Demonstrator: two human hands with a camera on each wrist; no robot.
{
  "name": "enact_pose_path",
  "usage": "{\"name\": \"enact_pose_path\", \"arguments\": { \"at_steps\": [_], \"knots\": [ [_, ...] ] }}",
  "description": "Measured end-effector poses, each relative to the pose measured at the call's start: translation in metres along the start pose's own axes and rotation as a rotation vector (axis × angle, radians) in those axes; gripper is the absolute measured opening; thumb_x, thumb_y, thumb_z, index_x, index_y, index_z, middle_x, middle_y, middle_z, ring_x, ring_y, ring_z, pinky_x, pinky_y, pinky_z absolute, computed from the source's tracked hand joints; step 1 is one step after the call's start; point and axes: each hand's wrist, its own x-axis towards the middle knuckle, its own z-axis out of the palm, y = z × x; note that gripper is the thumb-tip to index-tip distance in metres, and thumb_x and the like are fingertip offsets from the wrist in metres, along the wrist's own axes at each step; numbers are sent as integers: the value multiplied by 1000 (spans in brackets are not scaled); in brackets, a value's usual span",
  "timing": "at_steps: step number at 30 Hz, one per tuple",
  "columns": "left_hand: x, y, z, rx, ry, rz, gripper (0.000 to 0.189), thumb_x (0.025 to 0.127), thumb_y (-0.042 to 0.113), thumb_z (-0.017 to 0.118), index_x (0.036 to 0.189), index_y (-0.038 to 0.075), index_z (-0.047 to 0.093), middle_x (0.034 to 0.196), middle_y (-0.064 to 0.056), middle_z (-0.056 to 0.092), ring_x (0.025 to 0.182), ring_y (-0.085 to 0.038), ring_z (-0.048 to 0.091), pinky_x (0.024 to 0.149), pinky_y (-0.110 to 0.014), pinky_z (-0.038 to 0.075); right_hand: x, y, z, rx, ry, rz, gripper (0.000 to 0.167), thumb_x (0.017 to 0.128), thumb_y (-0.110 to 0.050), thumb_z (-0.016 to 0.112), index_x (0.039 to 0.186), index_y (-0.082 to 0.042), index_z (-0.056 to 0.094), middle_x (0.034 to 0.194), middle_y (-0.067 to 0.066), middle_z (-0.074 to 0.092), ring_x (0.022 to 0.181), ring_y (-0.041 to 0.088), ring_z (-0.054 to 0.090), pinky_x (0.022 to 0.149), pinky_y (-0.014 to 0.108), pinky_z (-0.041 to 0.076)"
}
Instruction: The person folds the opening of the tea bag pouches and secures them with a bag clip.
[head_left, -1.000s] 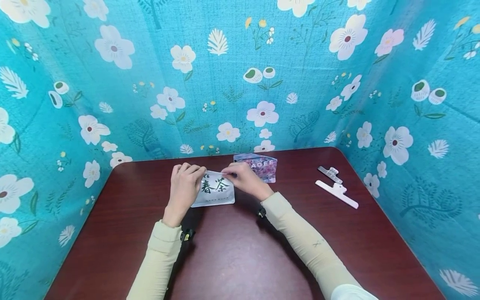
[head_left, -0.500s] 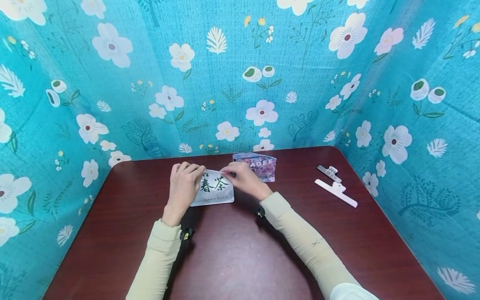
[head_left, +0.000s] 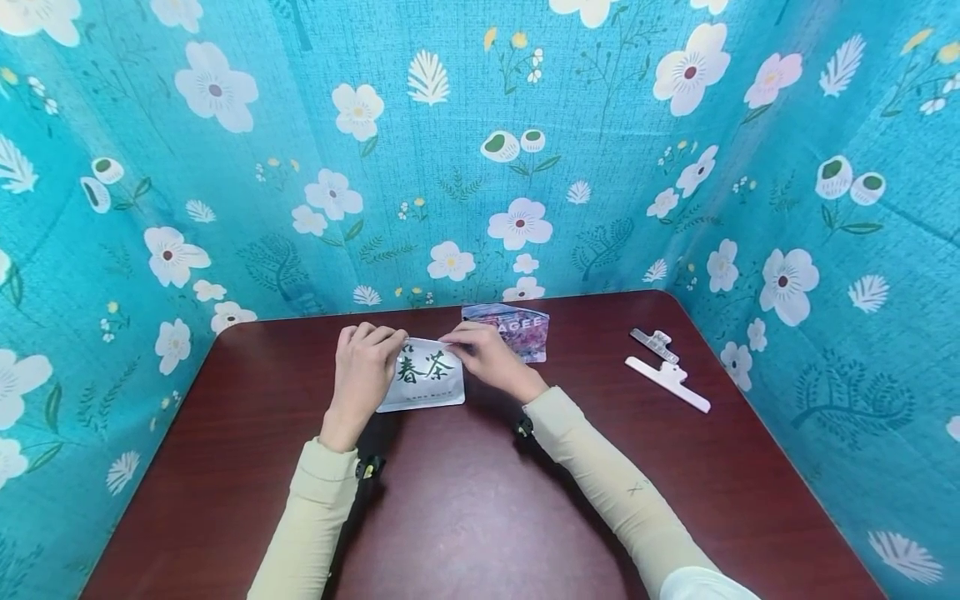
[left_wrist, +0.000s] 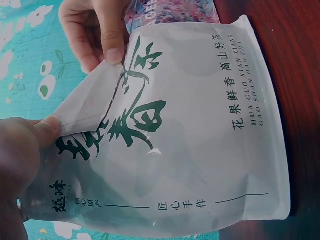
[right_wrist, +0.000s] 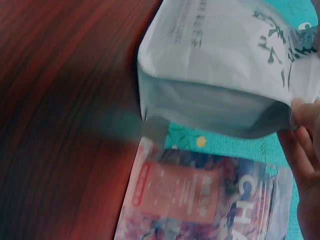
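Note:
A white tea pouch (head_left: 429, 385) with large green characters stands on the table between both hands in the head view. My left hand (head_left: 363, 367) pinches its top edge at the left, and my right hand (head_left: 489, 354) pinches it at the right. In the left wrist view, a strip of the pouch's top (left_wrist: 90, 102) is folded over between the left thumb (left_wrist: 49, 127) and the right thumb (left_wrist: 114, 55). The right wrist view shows the pouch's side panel (right_wrist: 210, 107) bulging, with the right fingers (right_wrist: 295, 150) at its upper corner.
Behind the right hand stands a purple-pink patterned pouch (head_left: 525, 337) near the table's back edge. A clear-looking clip (head_left: 656, 344) and a long white clip (head_left: 669, 382) lie at the right of the dark red table (head_left: 465, 517). A blue floral curtain (head_left: 450, 167) surrounds the table.
Both hands keep their hold on the pouch's top edge, with hardly any movement. The head view has shifted slightly, so everything on the table appears a little further left.

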Motion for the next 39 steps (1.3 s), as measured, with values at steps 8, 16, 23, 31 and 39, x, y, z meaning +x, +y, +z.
{"name": "enact_pose_path", "arguments": {
  "at_steps": [8,16,23,31,39],
  "knots": [
    [-2,0,-1,1,-1,8,11,92,7,73,99,10,80,91,-6,77,83,-27,61,82,-47,41,3,-1,4,24,47,2,19,86,10,73,98,-3,80,87,6,75,80,13,69,73,25,55],
    [-1,2,-2,23,-3,15,13,91,3,72,98,10,80,91,-7,77,85,-28,61,83,-48,42,3,-1,0,53,6,69,21,87,9,72,102,-3,79,90,6,74,84,13,68,77,25,56],
    [-2,4,0,38,20,13,11,92,4,72,98,9,79,91,-6,77,83,-28,61,84,-48,42,0,-1,1,124,10,116,16,89,1,74,103,-4,79,93,5,73,85,13,69,77,28,59],
    [-4,3,1,44,26,4,10,94,9,71,99,9,79,92,-6,77,84,-28,62,85,-48,43,-2,1,4,70,40,85,10,91,-3,74,100,-5,79,89,4,73,80,10,65,70,25,56],
    [-4,3,1,43,-6,-6,12,95,9,69,101,9,80,95,-7,77,86,-28,62,88,-48,43,1,1,4,10,27,81,12,90,2,72,97,-4,79,86,5,74,78,10,64,70,24,53]
  ]
}}
